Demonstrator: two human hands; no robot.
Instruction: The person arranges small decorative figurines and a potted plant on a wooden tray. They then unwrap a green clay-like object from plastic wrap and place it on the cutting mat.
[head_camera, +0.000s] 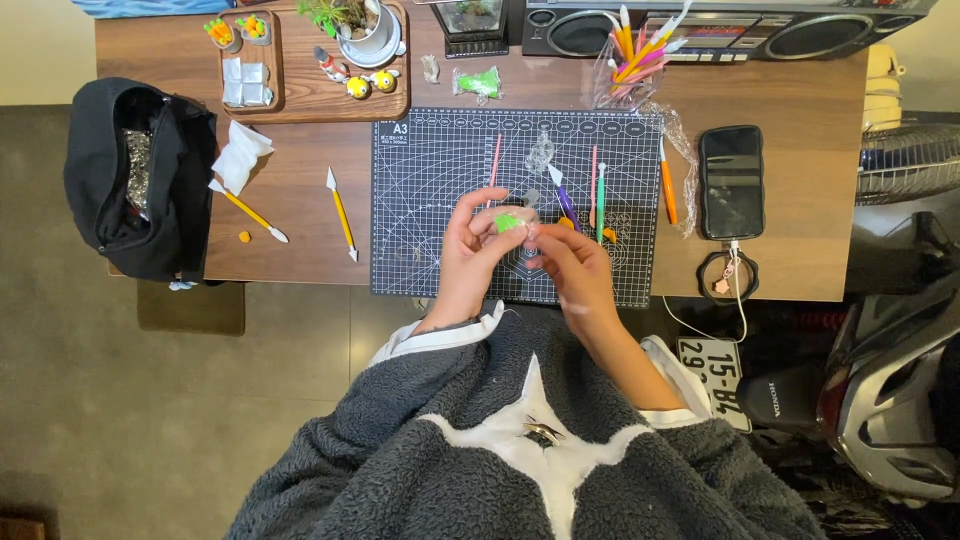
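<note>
**Green lump pinched between two hands over the cutting mat**

The bright green lump (509, 222) is small and half covered by fingertips, so its shape cannot be made out; a clear wrapping seems to sit around it, though that is hard to tell. The left hand (470, 245) grips it from the left with thumb and fingers closed on it. The right hand (570, 268) meets it from the right, fingertips bent in and touching the same lump; whether it truly grips is unclear. Both hover just above the near edge of the dark cutting mat (440, 170).

The radio (720, 25) at the far edge is cut off by the frame, as is the white plant pot (375, 35).

The wooden tray (300, 90) holds that pot, two small cups with orange and green pieces, white squares and tiny yellow figures. A clear bag (640, 60) holds coloured sculpting tools. The black bag (135, 180) on the left lies open with something shiny inside. A phone (731, 180) lies right of the mat.
</note>
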